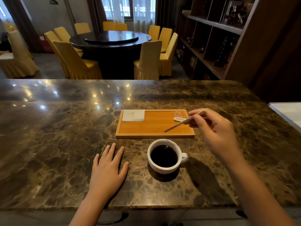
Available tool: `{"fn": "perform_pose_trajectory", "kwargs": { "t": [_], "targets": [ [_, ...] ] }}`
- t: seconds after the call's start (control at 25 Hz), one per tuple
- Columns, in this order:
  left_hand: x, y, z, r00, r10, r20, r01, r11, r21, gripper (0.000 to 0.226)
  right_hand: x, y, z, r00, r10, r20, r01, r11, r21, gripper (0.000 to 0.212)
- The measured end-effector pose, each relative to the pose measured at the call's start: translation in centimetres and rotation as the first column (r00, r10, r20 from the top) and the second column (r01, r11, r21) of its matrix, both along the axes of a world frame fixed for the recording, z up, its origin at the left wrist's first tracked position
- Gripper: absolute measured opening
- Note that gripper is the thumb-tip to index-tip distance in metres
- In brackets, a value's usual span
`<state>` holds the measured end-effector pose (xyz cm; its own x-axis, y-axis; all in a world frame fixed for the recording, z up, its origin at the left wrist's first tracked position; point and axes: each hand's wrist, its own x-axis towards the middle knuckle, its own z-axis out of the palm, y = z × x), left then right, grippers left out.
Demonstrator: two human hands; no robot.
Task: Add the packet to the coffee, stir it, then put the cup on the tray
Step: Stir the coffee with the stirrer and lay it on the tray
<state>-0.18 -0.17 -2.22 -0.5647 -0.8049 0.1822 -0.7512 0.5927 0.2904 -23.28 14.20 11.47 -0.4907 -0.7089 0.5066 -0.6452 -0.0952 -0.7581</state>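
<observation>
A white cup (165, 168) full of black coffee stands on the marble counter, its handle pointing right. Just behind it lies a wooden tray (154, 136). An orange packet (179, 115) rests in the tray's back right corner. My right hand (216, 132) hovers over the tray's right end, pinching a thin wooden stir stick (177, 125) whose tip points down toward the tray floor. My left hand (107, 170) lies flat on the counter to the left of the cup, fingers spread, holding nothing.
A folded white napkin (133, 115) sits in the tray's back left corner. The marble counter (57, 136) stretches wide to the left. A white surface edge (286, 113) shows at far right. Beyond the counter are yellow chairs, a round table and shelves.
</observation>
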Motion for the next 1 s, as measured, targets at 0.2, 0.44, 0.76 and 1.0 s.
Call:
{"fn": "perform_pose_trajectory", "kwargs": {
  "t": [0.2,0.44,0.76,1.0],
  "targets": [
    [0.0,0.2,0.2,1.000,0.007,-0.007,-0.007,1.000,0.013,0.070,-1.1,-7.4,-1.5,0.874,0.164,-0.458,-0.171,0.985,0.027,0.024],
    [0.0,0.3,0.4,0.999,0.027,0.019,-0.028,0.999,0.021,0.068,-0.6,-14.8,-2.8,0.579,0.316,-0.752,-0.320,0.936,0.148,0.026],
    [0.0,0.3,0.5,0.999,0.032,0.021,-0.033,0.999,0.023,0.063,0.2,-18.4,-4.9,0.312,0.563,-0.765,-0.299,0.823,0.483,0.018],
    [0.0,0.3,0.5,0.999,0.032,0.034,-0.033,0.999,0.028,0.064,0.0,-18.3,-6.9,0.137,0.625,-0.768,-0.298,0.766,0.570,0.020]
  ]
}}
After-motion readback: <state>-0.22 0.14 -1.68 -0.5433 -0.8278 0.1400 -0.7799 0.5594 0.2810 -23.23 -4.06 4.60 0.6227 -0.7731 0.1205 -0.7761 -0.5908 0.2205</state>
